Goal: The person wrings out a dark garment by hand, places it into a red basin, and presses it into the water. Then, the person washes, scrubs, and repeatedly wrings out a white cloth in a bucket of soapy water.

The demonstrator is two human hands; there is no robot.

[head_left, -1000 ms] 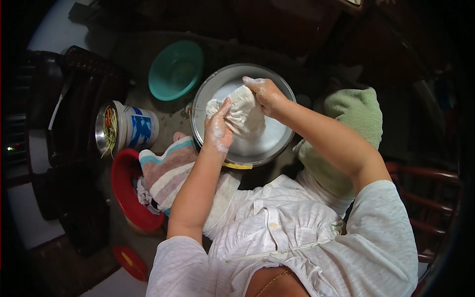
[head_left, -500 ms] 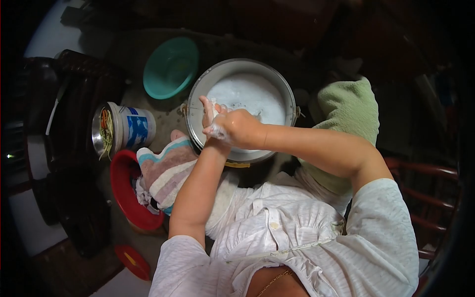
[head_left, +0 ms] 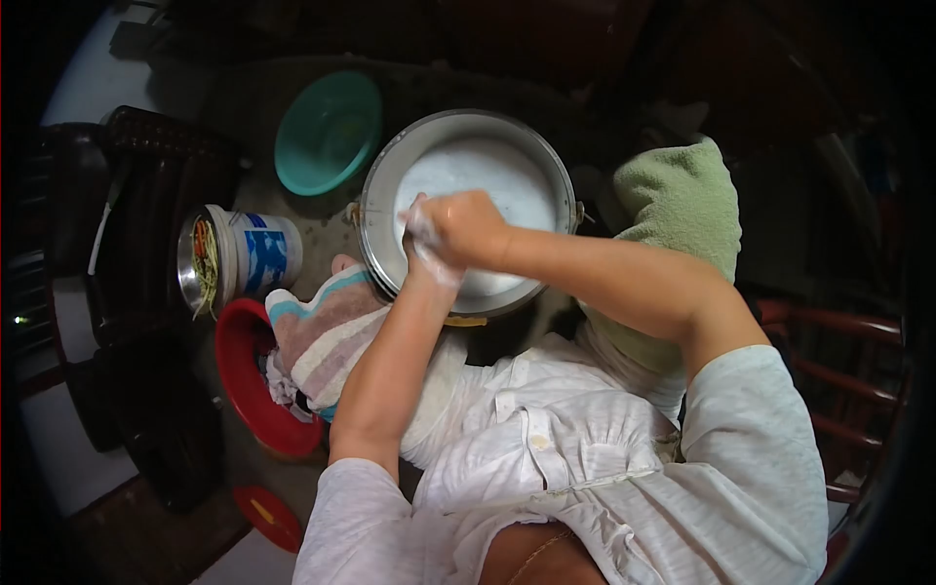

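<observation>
Head view: both hands work together above the left side of a metal pot, on the half nearer the person. Right hand (head_left: pixel 465 226) curled closed, pressed over the left; contents, if any, hidden. Left hand (head_left: pixel 417 237) mostly covered by the right; cannot tell whether it is closed or gripping. White material shows at the contact, and suds coat the left wrist; cannot tell whether the white between the hands is foam, cloth or both.

Metal pot (head_left: pixel 388 180) stands on the floor (head_left: pixel 317 226) in front of the person, between the knees. Contents: white, foamy water (head_left: pixel 483 175). Handle fittings at the left and right of its rim; yellow strip (head_left: pixel 466 321) at the near edge.

Surroundings: teal basin (head_left: pixel 327 141) beyond the pot's left edge, just beside it, on the floor. White tub (head_left: pixel 265 249) with blue label to the left, shredded vegetables (head_left: pixel 204 258) at its mouth. Red basin (head_left: pixel 237 370) nearer the person, crumpled cloth (head_left: pixel 281 382) inside. Striped towel (head_left: pixel 327 341) drapes the left knee, green towel (head_left: pixel 678 200) the right. Far right: dark-red chair (head_left: pixel 843 395) with bars, partly in shadow.
</observation>
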